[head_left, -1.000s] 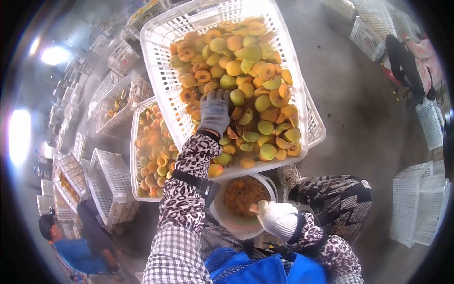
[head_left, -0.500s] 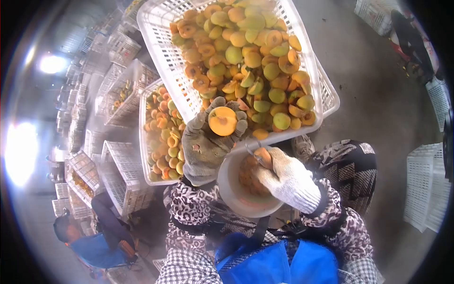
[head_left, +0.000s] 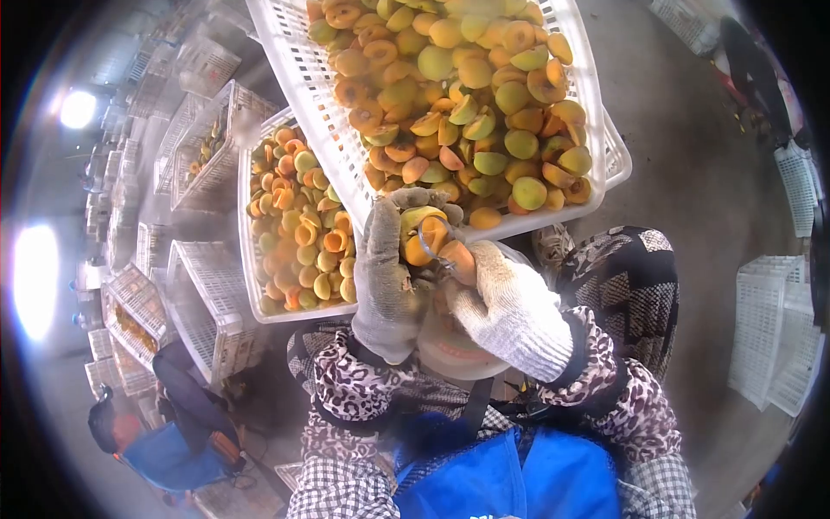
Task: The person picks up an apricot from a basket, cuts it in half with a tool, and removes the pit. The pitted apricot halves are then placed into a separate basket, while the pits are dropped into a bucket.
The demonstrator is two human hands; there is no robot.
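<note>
My left hand (head_left: pixel 387 281), in a grey work glove, has its fingers curled around a yellow-orange peach half (head_left: pixel 418 246). My right hand (head_left: pixel 519 311), in a white knit glove, grips a pitting tool (head_left: pixel 458 262) by its short orange-brown handle. The tool's curved metal loop lies against the peach half. Below both hands is a whitish bucket (head_left: pixel 458 362), its opening largely covered by the gloves. Just beyond my fingers stands a white plastic crate (head_left: pixel 506 228) filled with cut peaches (head_left: pixel 471 112), some showing hollow centres.
A second white crate (head_left: pixel 251 281) of peach halves stands to the left. More crates (head_left: pixel 212 298) fill the left side, near a seated person in blue (head_left: pixel 173 454). On the right are stacked white crates (head_left: pixel 769 333) and another person in dark clothing (head_left: pixel 750 73).
My right hand has brought the pitting tool up from over the bucket to the peach half. My left hand has turned and closed more around the fruit. The view has shifted slightly.
</note>
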